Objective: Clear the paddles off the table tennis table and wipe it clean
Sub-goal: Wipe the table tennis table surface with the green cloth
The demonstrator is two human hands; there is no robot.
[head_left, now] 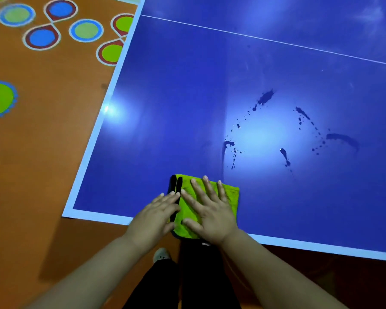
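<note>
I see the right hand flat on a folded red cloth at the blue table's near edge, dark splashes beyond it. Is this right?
Only the colour is wrong: the head view shows a lime green folded cloth with black trim. The right hand lies flat on it at the near edge of the blue table tennis table, dark splashes beyond.

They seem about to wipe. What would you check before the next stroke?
1. Paddles off the table: ok, none in the part that shows.
2. Cloth flat on the table by the near edge: ok.
3. Right hand flat on the cloth: ok.
4. Left hand on the cloth: ok, fingers straight at its left, dark edge.
5. Dark splashes gone: not ok, they lie ahead and to the right of the cloth.
6. Cloth damp enough: cannot tell.
</note>
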